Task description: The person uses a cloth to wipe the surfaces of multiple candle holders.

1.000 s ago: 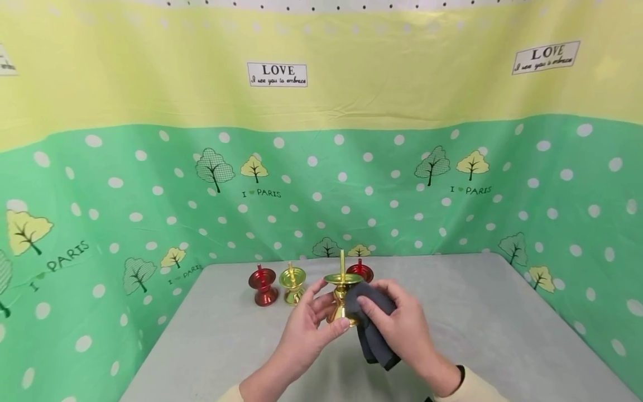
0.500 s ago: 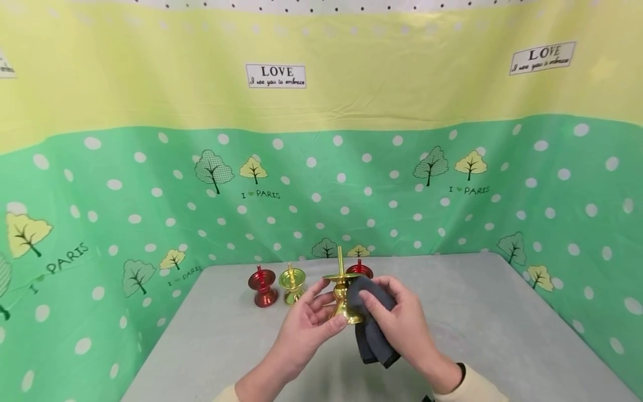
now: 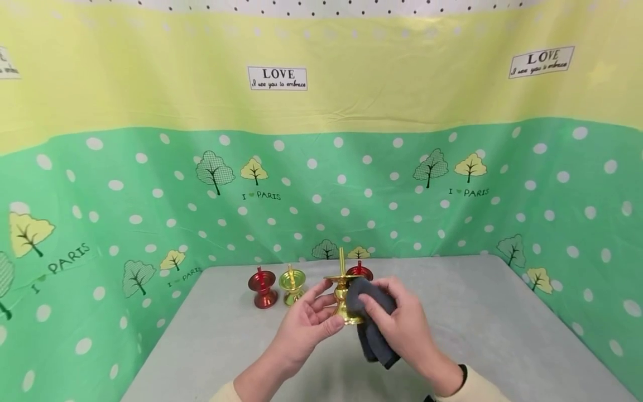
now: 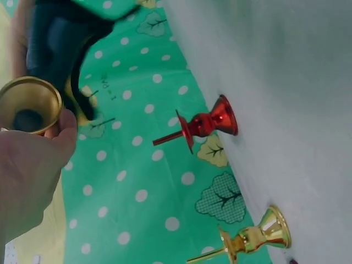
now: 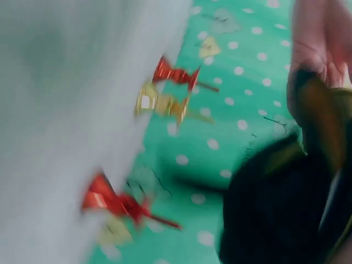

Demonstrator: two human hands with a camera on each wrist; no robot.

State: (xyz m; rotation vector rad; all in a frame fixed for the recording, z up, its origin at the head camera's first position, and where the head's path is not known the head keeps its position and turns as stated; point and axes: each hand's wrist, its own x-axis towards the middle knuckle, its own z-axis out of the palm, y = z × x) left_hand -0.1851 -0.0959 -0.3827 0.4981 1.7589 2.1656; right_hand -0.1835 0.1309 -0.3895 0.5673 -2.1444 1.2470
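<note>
Between the two hands a gold candle holder [image 3: 341, 293] is held upright above the table, its thin spike pointing up. My left hand [image 3: 303, 329] grips it from the left, thumb at the base and fingers around the stem. A dark grey cloth [image 3: 374, 326] is pinched in my right hand [image 3: 409, 329], which presses it against the holder's right side. In the left wrist view, the underside of the holder's flared base [image 4: 33, 102] shows beside the thumb. The right wrist view is blurred, with the dark cloth [image 5: 275, 203] covering much of its right side.
Behind the hands on the grey table [image 3: 201, 346] stand a red candle holder [image 3: 263, 287], another gold one [image 3: 292, 285] and a second red one [image 3: 360, 271], partly hidden. A green and yellow printed curtain [image 3: 321, 167] encloses the back and sides.
The left hand keeps its grip on the gold candle holder, which has tilted slightly. The right hand and cloth shift a little against its side. The standing holders stay put.
</note>
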